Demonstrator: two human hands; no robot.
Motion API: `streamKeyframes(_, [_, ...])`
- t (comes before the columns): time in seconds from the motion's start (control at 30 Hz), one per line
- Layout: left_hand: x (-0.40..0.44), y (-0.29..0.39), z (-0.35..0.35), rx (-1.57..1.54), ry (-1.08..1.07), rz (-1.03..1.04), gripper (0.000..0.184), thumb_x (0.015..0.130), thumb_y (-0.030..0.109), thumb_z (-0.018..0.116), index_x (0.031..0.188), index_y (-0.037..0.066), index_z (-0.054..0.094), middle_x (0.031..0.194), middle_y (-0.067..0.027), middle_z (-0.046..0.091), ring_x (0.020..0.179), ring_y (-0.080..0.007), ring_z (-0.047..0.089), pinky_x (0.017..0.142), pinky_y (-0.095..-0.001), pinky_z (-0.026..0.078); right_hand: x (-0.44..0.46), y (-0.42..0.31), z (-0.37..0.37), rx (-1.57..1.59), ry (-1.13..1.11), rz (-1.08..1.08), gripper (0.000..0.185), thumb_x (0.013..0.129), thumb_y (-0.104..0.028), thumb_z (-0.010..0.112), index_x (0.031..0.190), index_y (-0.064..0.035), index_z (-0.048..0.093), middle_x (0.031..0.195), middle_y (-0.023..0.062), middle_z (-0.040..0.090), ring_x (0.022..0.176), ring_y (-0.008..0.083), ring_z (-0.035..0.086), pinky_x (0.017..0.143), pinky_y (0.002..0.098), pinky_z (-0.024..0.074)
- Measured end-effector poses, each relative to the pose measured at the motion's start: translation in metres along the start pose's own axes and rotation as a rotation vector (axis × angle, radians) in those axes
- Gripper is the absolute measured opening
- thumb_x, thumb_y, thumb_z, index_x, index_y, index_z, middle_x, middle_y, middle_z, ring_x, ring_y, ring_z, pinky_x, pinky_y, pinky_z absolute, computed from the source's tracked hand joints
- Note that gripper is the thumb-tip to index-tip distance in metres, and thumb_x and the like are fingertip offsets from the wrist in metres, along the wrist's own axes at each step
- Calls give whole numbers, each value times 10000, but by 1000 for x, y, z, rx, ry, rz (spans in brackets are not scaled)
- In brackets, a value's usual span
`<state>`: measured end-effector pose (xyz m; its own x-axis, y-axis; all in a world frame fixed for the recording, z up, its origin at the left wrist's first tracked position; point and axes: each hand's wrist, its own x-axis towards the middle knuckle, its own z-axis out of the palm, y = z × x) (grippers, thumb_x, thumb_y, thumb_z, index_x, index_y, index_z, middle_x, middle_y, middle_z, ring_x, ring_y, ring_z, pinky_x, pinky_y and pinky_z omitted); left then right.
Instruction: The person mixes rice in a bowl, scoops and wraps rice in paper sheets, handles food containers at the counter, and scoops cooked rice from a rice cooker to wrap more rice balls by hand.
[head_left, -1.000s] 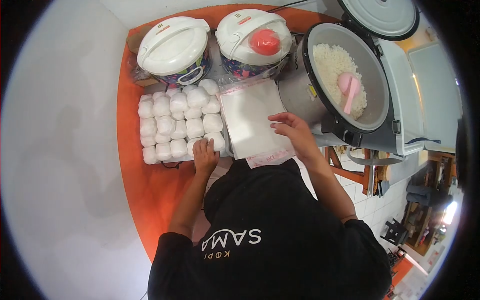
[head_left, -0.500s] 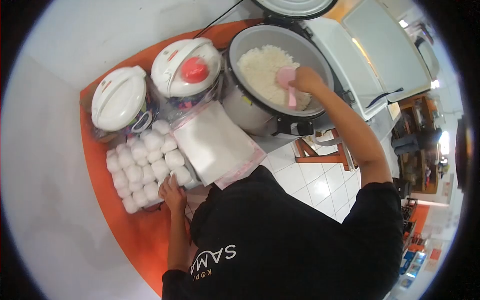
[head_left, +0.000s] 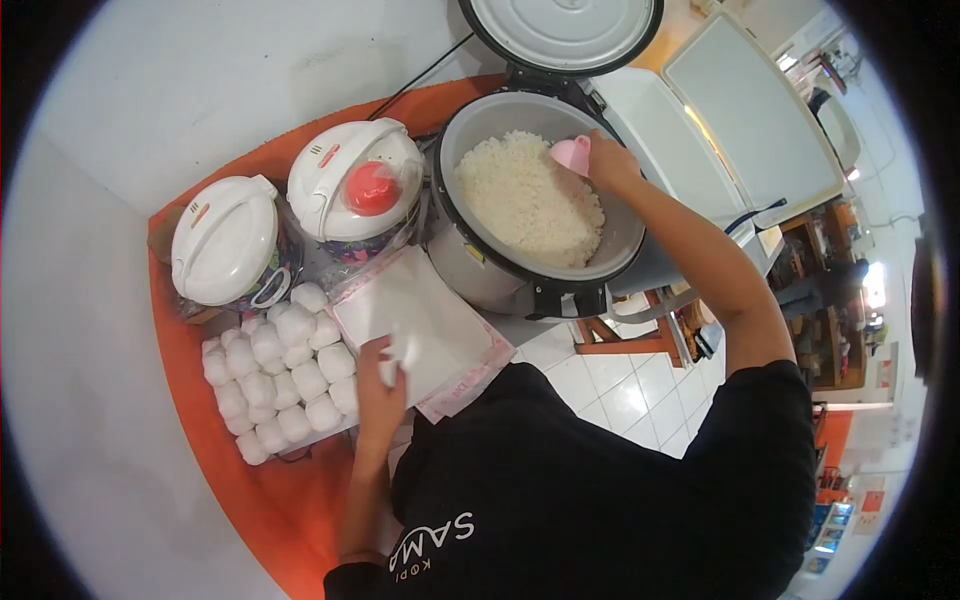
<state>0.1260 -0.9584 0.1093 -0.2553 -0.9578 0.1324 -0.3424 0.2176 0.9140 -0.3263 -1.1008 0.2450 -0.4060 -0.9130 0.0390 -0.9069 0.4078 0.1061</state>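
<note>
My right hand [head_left: 612, 162] is closed round a pink scoop [head_left: 571, 155], held tilted over the cooked white rice [head_left: 525, 195] in the big rice cooker [head_left: 485, 275]. Its fingers partly hide the handle. My left hand [head_left: 380, 390] is at the left edge of a stack of white paper sheets [head_left: 425, 310], its thumb and fingers curled round a blurred, raised fold of paper. Just left of it sit several white, rounded paper-wrapped bundles [head_left: 285, 385], packed close together in rows.
Two white-lidded containers [head_left: 225, 240] stand at the back left; a red round object [head_left: 371, 188] lies on the right one. The cooker's lid [head_left: 565, 30] is raised behind. Beyond the cooker is an open white cooler box [head_left: 670, 130]. An orange surface [head_left: 290, 500] borders the wall.
My left hand has moved right from the wrapped bundles to the paper stack. My right hand has lifted the scoop off the rice toward the pot's far right side. The view has shifted slightly.
</note>
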Motion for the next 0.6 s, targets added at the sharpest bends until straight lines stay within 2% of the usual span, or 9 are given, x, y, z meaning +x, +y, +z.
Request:
streamKeyframes(0.07, [18, 53, 21, -134, -206, -46, 602, 787, 72, 688, 1334, 20, 444, 1270, -168, 502, 1107, -291, 524, 956, -386, 438, 15, 1, 5, 54, 56, -25, 255, 895, -192, 538, 1043, 7, 599, 1027, 239, 667, 955, 395, 656, 797, 464, 534])
streamKeyframes(0.1, [27, 62, 37, -120, -311, 18, 790, 768, 148, 737, 1425, -12, 330, 1412, -215, 405, 1281, -336, 433, 1075, -387, 353, 28, -3, 21, 8, -42, -71, 282, 898, -201, 533, 1064, 22, 583, 1010, 240, 668, 950, 397, 656, 801, 461, 534])
streamKeyframes(0.17, [38, 80, 75, -87, -342, 125, 1066, 737, 185, 790, 1499, -33, 77, 1513, -250, 252, 1371, -355, 332, 1120, -372, 279, 43, -16, 58, 46, -55, -97, 299, 899, -188, 524, 1081, 45, 567, 994, 245, 666, 939, 405, 655, 807, 465, 533])
streamKeyframes(0.2, [45, 90, 89, -79, -320, 137, 1066, 737, 185, 790, 1499, -33, 77, 1513, -250, 252, 1371, -355, 332, 1120, -372, 279, 43, -25, 69, 136, 38, -80, 288, 896, -165, 521, 1076, 54, 568, 994, 250, 663, 935, 411, 653, 809, 470, 531])
streamKeyframes(0.3, [57, 111, 124, -114, -325, 50, 1285, 721, 219, 818, 1439, -70, -208, 1517, -352, 114, 1425, -388, 216, 1144, -372, 220, 46, -31, 54, 194, 8, -122, 275, 887, -150, 532, 1071, 50, 575, 992, 260, 659, 931, 420, 648, 803, 480, 531])
streamKeyframes(0.4, [56, 118, 140, -146, -272, -78, 1287, 725, 216, 823, 1441, -62, -209, 1524, -336, 127, 1419, -396, 233, 1134, -370, 243, 58, -30, 52, 245, -79, -180, 276, 905, -171, 525, 1060, 52, 577, 986, 265, 655, 934, 426, 644, 804, 491, 524])
streamKeyframes(0.43, [58, 120, 140, -184, -313, -131, 1286, 726, 197, 826, 1425, -80, -218, 1531, -347, -22, 1438, -418, 148, 1139, -394, 253, 59, -34, 52, 255, -94, -180, 276, 905, -171, 525, 1060, 52, 577, 986, 265, 655, 934, 426, 644, 804, 491, 524])
streamKeyframes(0.57, [61, 130, 142, -96, -321, -203, 1288, 715, 125, 826, 1441, -34, -226, 1541, -324, 57, 1434, -400, 182, 1139, -391, 254, 48, -64, 48, 341, -97, -601, 242, 865, -82, 536, 1055, 64, 569, 931, 277, 648, 908, 418, 648, 783, 493, 516])
streamKeyframes(0.6, [61, 133, 142, -124, -317, -229, 1292, 704, 93, 826, 1450, -13, -223, 1541, -313, 95, 1435, -388, 190, 1142, -390, 248, 39, -74, 51, 360, -99, -595, 242, 865, -82, 536, 1055, 64, 569, 931, 277, 648, 908, 418, 648, 783, 493, 516])
